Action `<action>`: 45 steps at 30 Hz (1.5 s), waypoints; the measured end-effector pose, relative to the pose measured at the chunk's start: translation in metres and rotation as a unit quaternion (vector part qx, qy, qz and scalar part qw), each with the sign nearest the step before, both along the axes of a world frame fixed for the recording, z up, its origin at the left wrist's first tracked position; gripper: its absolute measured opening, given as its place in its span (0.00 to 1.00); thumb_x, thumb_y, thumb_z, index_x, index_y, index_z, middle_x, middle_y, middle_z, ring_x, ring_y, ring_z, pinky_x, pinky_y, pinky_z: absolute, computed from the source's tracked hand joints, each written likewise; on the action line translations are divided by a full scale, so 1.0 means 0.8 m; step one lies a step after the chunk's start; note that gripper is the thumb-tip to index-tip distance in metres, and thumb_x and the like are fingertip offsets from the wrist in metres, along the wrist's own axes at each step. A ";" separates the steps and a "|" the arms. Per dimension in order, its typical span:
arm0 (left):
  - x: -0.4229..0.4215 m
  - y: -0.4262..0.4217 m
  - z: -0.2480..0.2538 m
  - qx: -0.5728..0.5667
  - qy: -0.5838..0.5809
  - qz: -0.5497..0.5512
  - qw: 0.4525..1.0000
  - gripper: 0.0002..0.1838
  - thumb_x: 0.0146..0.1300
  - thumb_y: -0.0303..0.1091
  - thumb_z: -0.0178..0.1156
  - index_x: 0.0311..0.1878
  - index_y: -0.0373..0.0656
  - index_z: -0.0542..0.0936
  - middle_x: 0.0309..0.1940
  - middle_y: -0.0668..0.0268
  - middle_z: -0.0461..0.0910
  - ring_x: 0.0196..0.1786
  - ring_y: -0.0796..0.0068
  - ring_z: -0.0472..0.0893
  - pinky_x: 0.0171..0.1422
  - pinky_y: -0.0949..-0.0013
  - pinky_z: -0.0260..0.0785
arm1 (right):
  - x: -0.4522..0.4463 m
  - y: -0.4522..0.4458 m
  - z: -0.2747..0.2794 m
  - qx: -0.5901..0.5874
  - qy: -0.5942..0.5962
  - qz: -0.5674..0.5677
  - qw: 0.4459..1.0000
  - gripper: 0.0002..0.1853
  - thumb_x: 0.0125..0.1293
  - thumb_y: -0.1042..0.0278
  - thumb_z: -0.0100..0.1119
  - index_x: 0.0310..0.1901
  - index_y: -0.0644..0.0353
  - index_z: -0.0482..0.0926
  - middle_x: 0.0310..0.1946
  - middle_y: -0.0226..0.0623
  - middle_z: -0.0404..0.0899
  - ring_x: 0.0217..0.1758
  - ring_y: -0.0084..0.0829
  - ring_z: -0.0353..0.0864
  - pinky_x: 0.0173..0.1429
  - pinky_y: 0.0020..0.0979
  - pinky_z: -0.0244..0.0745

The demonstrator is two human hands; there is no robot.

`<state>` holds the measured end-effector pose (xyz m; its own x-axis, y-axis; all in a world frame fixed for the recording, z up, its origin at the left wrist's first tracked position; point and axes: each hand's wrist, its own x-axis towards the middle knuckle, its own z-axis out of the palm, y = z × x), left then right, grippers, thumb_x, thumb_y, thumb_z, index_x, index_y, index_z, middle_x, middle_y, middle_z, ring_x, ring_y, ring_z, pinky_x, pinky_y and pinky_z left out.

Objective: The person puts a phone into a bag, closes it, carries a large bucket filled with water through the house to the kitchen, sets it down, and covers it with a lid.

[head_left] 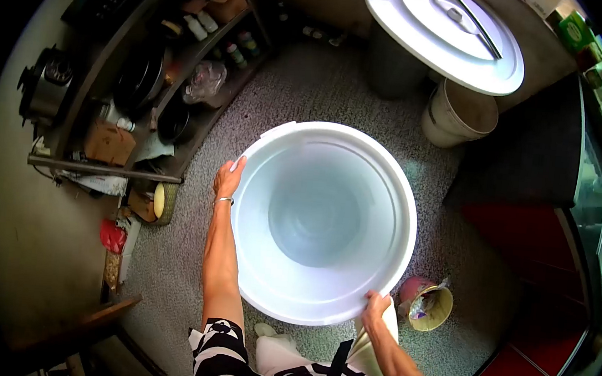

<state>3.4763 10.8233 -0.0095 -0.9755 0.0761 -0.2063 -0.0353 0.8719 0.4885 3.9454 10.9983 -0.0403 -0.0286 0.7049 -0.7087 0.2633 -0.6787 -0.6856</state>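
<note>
A large round white plastic tub (316,221) with a broad rim takes up the middle of the head view, its wide mouth facing me. Its inside looks pale blue and bare; whether a little water lies at the bottom I cannot tell. At the tub's left rim, my left hand (228,178) has its fingers curled over the edge, a bracelet on the wrist. My right hand (376,308) grips the lower right rim, fingers closed on it. The tub hides the floor under it, and its underside is out of sight.
Left stands a metal shelf (106,168) with pans, boxes and bottles. At the back are a dark bin with a big white lid (464,45) and a white bucket (458,116). Close by the tub's lower right sits a small waste bin (428,305). Red cabinets (525,365) line the right.
</note>
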 end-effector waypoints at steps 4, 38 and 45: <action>-0.034 0.048 0.024 -0.067 -0.044 -0.054 0.995 0.40 0.55 0.68 0.44 0.53 0.37 0.73 0.49 0.48 0.74 0.54 0.53 0.73 0.58 0.60 0.62 | -0.038 -0.024 0.019 -0.020 -0.028 -0.061 0.998 0.22 0.36 0.85 0.50 0.41 0.68 0.73 0.32 0.36 0.76 0.35 0.32 0.75 0.41 0.29 0.70; 0.292 -0.136 0.018 0.496 -0.278 0.283 0.772 0.43 0.61 0.62 0.44 0.65 0.32 0.53 0.64 0.54 0.57 0.64 0.61 0.61 0.67 0.63 0.53 | -0.280 0.290 0.033 0.435 -0.275 0.610 0.603 0.16 0.54 0.68 0.54 0.43 0.61 0.65 0.42 0.48 0.70 0.45 0.49 0.73 0.44 0.46 0.73; 0.190 -0.123 0.006 0.440 -0.284 0.165 0.836 0.40 0.62 0.60 0.45 0.63 0.33 0.58 0.61 0.54 0.63 0.62 0.62 0.64 0.65 0.66 0.57 | -0.180 0.282 0.033 0.420 -0.272 0.534 0.682 0.15 0.57 0.66 0.54 0.40 0.64 0.62 0.39 0.55 0.70 0.41 0.53 0.73 0.43 0.49 0.70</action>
